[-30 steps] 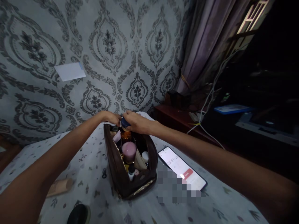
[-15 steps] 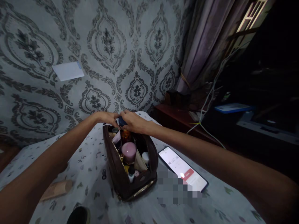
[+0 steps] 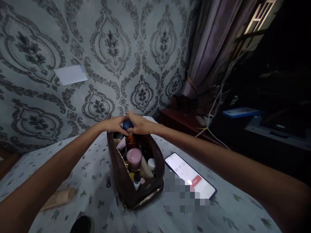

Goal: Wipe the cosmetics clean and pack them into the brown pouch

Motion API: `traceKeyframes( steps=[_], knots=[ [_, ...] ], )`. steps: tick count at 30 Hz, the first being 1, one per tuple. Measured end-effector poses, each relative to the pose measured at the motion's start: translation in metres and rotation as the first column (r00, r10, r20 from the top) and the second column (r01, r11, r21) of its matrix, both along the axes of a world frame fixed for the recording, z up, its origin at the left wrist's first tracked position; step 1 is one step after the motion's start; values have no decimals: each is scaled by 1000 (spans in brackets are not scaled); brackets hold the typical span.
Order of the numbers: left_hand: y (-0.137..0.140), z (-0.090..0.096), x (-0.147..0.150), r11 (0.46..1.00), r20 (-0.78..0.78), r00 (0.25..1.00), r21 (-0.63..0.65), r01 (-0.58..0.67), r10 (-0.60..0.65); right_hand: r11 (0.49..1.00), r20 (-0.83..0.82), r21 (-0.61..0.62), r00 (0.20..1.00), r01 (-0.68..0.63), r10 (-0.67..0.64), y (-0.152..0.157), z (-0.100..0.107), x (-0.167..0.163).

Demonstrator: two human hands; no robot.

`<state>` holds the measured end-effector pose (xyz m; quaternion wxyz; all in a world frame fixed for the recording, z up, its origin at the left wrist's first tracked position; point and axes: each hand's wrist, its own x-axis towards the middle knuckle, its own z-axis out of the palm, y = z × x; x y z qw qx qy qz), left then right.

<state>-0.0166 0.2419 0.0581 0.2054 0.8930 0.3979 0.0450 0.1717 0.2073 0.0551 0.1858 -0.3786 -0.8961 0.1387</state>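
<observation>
My left hand has joined my right hand: both clasp the round dark-blue cap, probably steadier, at twelve o'clock of the brown leathery bag.

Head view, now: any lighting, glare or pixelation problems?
Head view: far-right background near-black, detail lost. Head view: bag interior partly in shadow, pink lid catching a small highlight. Head view: phone screen glows bright, blocky pixelation covering its lower-left edge.
</observation>
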Motion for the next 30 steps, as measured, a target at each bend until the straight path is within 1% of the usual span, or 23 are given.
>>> traceKeyframes(
  steps=[2,3,5,7,9,11,14,17,20,23,27,30],
  knots=[
    [-3,2,1,999,-42,998,29,-43,44,1000,-8,-18,1000,23,-23,-1,1,1],
    [-4,3,1,997,-72,995,41,-65,68,999,-13,-4,998,53,-53,-2,2,2],
    [-5,4,1,994,-128,986,55,-98,104,988,-24,72,990,138,-136,-7,1,3],
    [-5,5,1,992,-158,980,50,-117,123,970,12,159,983,181,-186,-13,0,3],
    [-4,6,1,990,-169,976,36,-133,137,973,150,193,976,129,-159,-17,0,4],
    [-3,7,1,990,-183,973,20,-137,138,982,326,187,942,18,-79,-21,-1,4],
    [-1,7,0,991,-202,971,19,-130,131,978,536,174,844,-119,8,-24,-3,2],
    [1,6,1,993,-232,966,34,-110,115,976,660,133,750,-175,45,-26,-4,-1],
    [0,6,3,998,-232,972,51,-25,36,972,716,101,694,-211,77,-29,-1,-2],
    [-4,10,6,995,-243,970,86,41,-19,970,739,77,666,-232,100,-29,1,-1],
    [-10,16,8,991,-302,953,127,34,6,969,746,56,655,-242,120,-23,-2,-3],
    [-9,17,5,993,-281,960,115,11,22,966,738,24,656,-258,157,-14,-6,-7]
  ],
)
